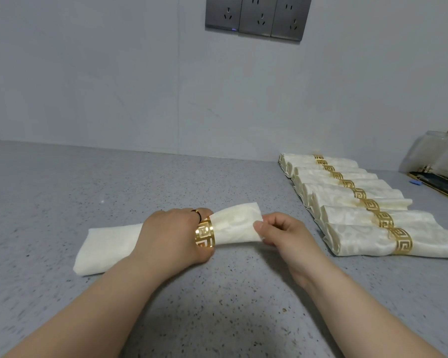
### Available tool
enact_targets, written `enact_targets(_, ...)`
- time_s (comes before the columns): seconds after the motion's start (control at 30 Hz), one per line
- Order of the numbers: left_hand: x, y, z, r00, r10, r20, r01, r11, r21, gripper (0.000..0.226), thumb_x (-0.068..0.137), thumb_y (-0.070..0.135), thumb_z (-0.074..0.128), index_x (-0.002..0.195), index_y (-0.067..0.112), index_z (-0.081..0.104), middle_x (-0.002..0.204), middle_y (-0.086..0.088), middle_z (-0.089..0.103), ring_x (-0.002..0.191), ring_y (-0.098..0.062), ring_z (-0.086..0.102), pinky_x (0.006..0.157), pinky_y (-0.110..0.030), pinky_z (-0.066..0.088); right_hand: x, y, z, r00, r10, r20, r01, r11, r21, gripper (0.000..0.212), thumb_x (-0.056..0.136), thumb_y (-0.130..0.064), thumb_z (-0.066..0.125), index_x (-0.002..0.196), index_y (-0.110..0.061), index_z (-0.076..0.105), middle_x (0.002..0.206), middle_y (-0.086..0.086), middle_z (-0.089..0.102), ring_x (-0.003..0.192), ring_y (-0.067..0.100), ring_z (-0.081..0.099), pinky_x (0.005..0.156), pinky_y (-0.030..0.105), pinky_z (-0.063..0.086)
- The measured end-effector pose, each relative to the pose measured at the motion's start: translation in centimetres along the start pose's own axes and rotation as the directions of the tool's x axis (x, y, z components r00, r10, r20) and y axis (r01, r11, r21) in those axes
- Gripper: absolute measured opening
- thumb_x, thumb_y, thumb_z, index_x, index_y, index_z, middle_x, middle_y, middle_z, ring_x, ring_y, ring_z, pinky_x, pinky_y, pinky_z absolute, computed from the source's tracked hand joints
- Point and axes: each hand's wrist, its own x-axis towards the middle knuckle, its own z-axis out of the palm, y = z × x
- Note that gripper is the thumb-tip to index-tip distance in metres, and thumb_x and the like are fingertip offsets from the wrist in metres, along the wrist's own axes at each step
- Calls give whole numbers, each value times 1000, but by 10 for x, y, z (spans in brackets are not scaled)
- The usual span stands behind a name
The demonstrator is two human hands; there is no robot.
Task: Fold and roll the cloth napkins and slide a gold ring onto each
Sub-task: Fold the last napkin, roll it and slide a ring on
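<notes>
A rolled cream napkin point(233, 224) lies across the grey countertop point(88, 192), its left end flat on the surface and its right end lifted. A gold ring point(204, 233) with a cut-out key pattern sits around the roll near its middle. My left hand point(171, 233) grips the ring and the roll there. My right hand point(282, 233) pinches the napkin's right end between thumb and fingers.
Several finished rolled napkins with gold rings point(357, 202) lie in a row at the right, running back to the wall. A clear bag on a dark tray point(440, 164) stands at the far right. Three wall sockets point(258, 18) are above.
</notes>
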Motion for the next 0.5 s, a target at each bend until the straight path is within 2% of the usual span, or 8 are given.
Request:
enact_targets(0.13,-1,-5,-3,999,-46,19,46,999,-18,36,79,45,55,114,38,48,69,13,45,75,-9,46,52,-10,22,4,0,-5,998,21,-59,-19,999,36,28,85,-7,59,58,-13,51,75,6,53,71,17,44,73,28,37)
enact_targets(0.23,-2,-10,-4,998,-51,32,52,998,-33,39,78,46,56,116,40,47,77,14,50,76,-8,46,53,-9,24,6,0,-11,995,56,-76,-50,996,78,28,86,-7,58,59,-12,51,74,8,52,72,18,44,76,32,37)
enact_targets(0.37,-3,-11,-7,996,-38,76,42,998,-42,42,77,48,57,117,42,46,83,15,53,76,-7,47,54,-9,25,6,0,-13,995,91,-49,-88,995,55,26,87,-8,56,61,-11,52,73,5,57,71,15,48,72,25,37)
enact_targets(0.5,-3,-11,-7,994,-30,109,33,999,-25,43,76,47,57,118,42,46,81,15,53,78,-7,49,56,-11,28,10,0,-17,983,162,-86,-148,978,148,25,87,-4,53,63,-10,51,68,4,56,73,18,50,82,33,37)
